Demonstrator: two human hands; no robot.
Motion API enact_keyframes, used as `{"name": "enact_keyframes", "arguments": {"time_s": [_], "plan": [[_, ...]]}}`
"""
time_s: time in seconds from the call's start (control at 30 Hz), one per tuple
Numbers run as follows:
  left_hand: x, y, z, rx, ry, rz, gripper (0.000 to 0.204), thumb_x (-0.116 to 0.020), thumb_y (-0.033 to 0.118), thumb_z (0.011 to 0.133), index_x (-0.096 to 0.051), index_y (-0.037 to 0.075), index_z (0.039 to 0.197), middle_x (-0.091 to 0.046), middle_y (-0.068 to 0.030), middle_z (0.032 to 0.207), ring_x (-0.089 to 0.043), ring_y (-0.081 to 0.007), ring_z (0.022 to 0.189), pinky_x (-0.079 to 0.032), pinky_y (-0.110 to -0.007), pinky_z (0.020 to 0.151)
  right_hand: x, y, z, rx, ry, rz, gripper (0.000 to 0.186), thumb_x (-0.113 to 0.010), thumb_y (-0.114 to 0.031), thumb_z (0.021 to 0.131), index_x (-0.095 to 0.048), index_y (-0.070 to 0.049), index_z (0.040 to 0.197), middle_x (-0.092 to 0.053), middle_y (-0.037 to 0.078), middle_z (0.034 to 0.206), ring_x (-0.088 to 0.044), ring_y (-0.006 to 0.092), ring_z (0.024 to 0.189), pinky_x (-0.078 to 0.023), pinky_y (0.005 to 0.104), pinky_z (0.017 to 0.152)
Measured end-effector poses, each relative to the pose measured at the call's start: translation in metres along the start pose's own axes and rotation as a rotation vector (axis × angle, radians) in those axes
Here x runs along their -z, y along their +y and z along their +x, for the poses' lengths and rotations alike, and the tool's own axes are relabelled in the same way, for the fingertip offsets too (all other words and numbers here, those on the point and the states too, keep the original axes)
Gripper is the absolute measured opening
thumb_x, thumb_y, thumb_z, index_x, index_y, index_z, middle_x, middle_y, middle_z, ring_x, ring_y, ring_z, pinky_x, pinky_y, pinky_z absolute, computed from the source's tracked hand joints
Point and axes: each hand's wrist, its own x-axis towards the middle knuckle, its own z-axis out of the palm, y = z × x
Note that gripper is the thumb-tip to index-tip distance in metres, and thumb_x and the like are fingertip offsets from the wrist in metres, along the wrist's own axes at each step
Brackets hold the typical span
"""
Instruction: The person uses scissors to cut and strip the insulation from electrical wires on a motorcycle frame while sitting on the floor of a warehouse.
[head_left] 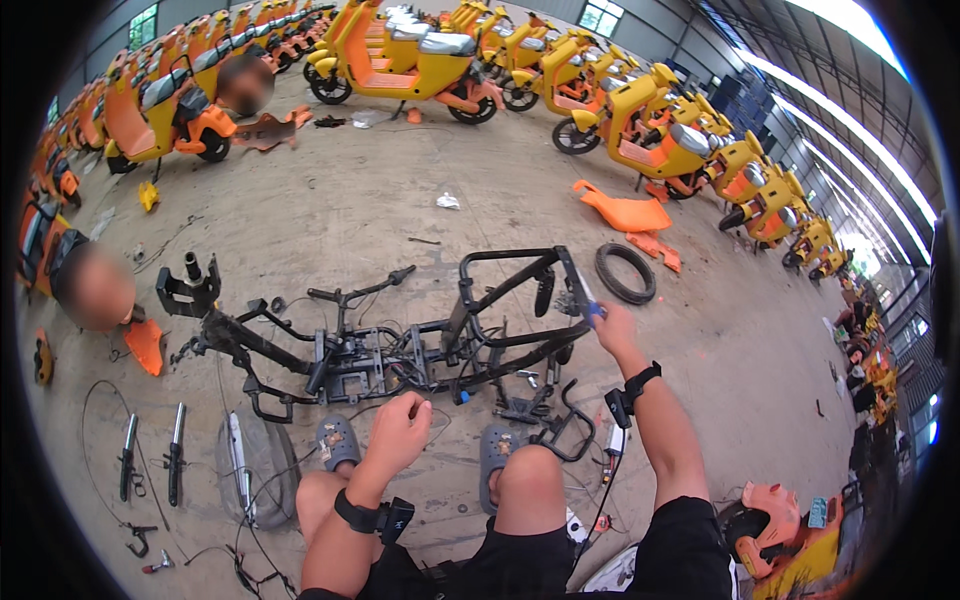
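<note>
A bare black scooter frame [390, 356] lies on the concrete floor beyond my knees, with bent tubes and brackets. My right hand [615, 327] grips a blue-handled metal tool [594, 308] against the upright rear loop at the frame's right; its tip is too small to make out. My left hand [402, 428] hovers between my knees, near side of the frame, fingers curled; whatever is inside, if anything, is hidden. A black handlebar [355, 292] lies behind the frame.
Two fork legs [175, 455], cables, a grey bag [258, 500] and small parts lie left. A tyre [627, 283], orange panels [625, 210] and a black tube bracket [560, 430] lie right. Rows of yellow scooters [650, 145] surround me; people [855, 350] are at far right.
</note>
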Motion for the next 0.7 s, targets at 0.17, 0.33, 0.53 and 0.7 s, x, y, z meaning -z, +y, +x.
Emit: {"name": "enact_keyframes", "arguments": {"time_s": [0.17,0.33,0.53,0.7], "plan": [[-0.001,0.0,-0.002,-0.014,-0.005,0.092,0.021,-0.058,0.015,0.09,-0.061,-0.004,0.083,-0.065,-0.0128,0.071,-0.062,-0.0217,0.064,-0.048,-0.033,0.06,-0.006,-0.015,-0.006,-0.006,0.04,-0.128,0.024,-0.064,-0.022,0.084,-0.065,-0.007,0.103,-0.068,0.02,0.089,-0.064,0.0395,0.086,-0.051,0.0486,0.076],[-0.005,0.012,0.0,-0.074,-0.075,0.155,0.02,-0.06,0.016,0.089,-0.062,-0.003,0.083,-0.064,-0.0169,0.075,-0.062,-0.0314,0.067,-0.048,-0.037,0.061,0.007,-0.03,-0.01,0.045,-0.029,-0.24,0.028,-0.062,-0.024,0.085,-0.063,-0.008,0.108,-0.067,0.02,0.093,-0.065,0.0384,0.087,-0.051,0.0482,0.075],[-0.017,0.009,0.003,-0.168,-0.123,0.182,0.018,-0.06,0.015,0.088,-0.063,-0.003,0.084,-0.063,-0.0185,0.076,-0.061,-0.0351,0.069,-0.048,-0.039,0.062,0.011,-0.018,-0.009,0.018,-0.06,-0.155,0.024,-0.062,-0.025,0.084,-0.069,-0.013,0.104,-0.068,0.019,0.088,-0.065,0.0384,0.083,-0.05,0.0487,0.073],[-0.018,0.01,0.004,-0.183,-0.147,0.189,0.018,-0.061,0.014,0.088,-0.063,-0.003,0.084,-0.063,-0.0186,0.076,-0.061,-0.0357,0.07,-0.048,-0.04,0.062,0.013,-0.022,-0.013,0.014,-0.02,-0.099,0.021,-0.062,-0.023,0.085,-0.072,-0.013,0.099,-0.068,0.02,0.085,-0.065,0.0374,0.081,-0.05,0.0483,0.073]]}}
